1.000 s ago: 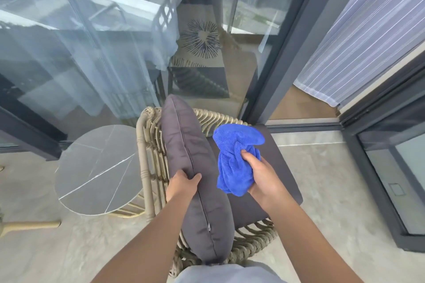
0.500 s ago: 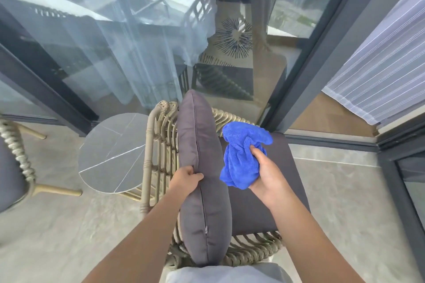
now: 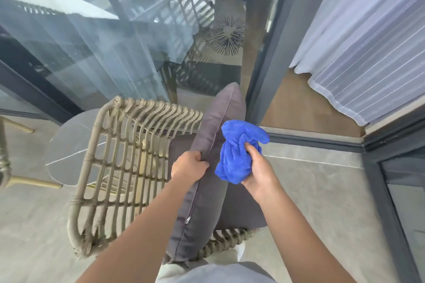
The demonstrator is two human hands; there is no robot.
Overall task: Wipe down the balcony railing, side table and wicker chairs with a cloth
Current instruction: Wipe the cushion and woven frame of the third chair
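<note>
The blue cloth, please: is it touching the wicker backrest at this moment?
No, the blue cloth is bunched in the right hand beside the grey cushion, apart from the wicker backrest.

Cloth (image 3: 236, 156): blue microfibre, bunched, gripped in the right hand (image 3: 257, 171), one end sticking up past the fingers.
Chair (image 3: 119, 167): tan wicker, open-weave back left of both grips, its dark grey cushion (image 3: 207, 190) stood on edge, pinched by the left hand (image 3: 189, 165).
Table (image 3: 73, 142): round grey marbled top, behind the chair back, farthest left.
</note>
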